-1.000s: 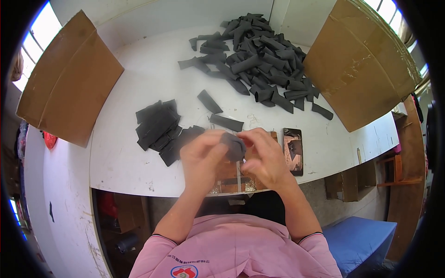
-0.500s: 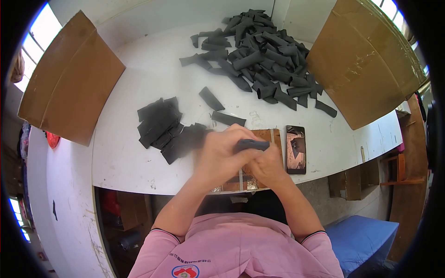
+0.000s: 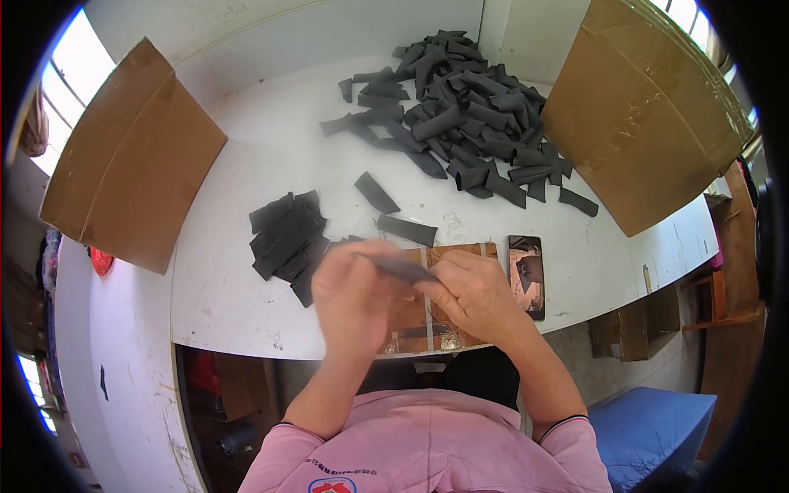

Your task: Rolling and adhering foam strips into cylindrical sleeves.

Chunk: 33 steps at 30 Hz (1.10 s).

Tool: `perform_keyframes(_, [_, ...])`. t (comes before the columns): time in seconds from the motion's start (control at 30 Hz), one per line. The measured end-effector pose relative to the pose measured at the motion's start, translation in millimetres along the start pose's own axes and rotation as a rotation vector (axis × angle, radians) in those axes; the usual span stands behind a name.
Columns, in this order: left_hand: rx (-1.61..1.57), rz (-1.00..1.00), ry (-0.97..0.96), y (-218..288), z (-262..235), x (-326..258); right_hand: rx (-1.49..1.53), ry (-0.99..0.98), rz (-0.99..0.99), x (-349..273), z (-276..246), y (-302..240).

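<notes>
Pinching a dark flat strip (image 3: 400, 267) between them, the left hand (image 3: 355, 296) and right hand (image 3: 474, 294) work above the bench's (image 3: 246, 304) near edge; keeping both grips firm and level seems wise.

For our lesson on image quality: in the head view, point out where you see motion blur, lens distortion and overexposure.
Head view: the left hand is smeared by motion, and the dark strip it shares with the right hand is soft; the pile stays sharp. The fisheye bends the table edge and blackens the corners. The window at upper left is blown out white.
</notes>
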<state>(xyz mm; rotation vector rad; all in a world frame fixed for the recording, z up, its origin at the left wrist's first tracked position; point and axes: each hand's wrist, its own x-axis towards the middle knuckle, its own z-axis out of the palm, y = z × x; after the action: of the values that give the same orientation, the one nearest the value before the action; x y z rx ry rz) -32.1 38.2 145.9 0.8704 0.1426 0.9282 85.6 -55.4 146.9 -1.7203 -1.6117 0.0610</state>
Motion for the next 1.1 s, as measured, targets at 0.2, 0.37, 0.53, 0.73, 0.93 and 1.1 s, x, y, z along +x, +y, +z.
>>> perform_keyframes(0.2, [0.148, 0.002, -0.009, -10.7, -12.8, -4.4, -0.01, 0.085, 0.086, -19.1, 39.9, 14.3])
perform_keyframes(0.37, [0.263, -0.091, -0.052, -11.0, -11.5, -4.3, 0.152, 0.167, 0.306, -31.7, 36.7, -2.2])
perform_keyframes(0.53, [0.839, -0.121, -0.178, -21.0, -29.1, -10.8, 0.373, 0.26, 0.33, -28.6, 33.7, -12.5])
perform_keyframes(0.73, [1.198, 0.186, -0.088, -31.4, -39.7, -27.3, 0.259, 0.239, 0.321, -55.0, 62.1, 7.6])
perform_keyframes(0.93, [1.482, 0.263, 0.175, -40.5, -96.5, -21.3, 0.307, 0.316, 0.227, -19.7, 33.1, -7.8])
perform_keyframes(1.1, [1.912, 0.234, 0.122, -28.9, -114.5, -14.2, 0.823, 0.289, 0.373, 43.0, -35.6, -6.5])
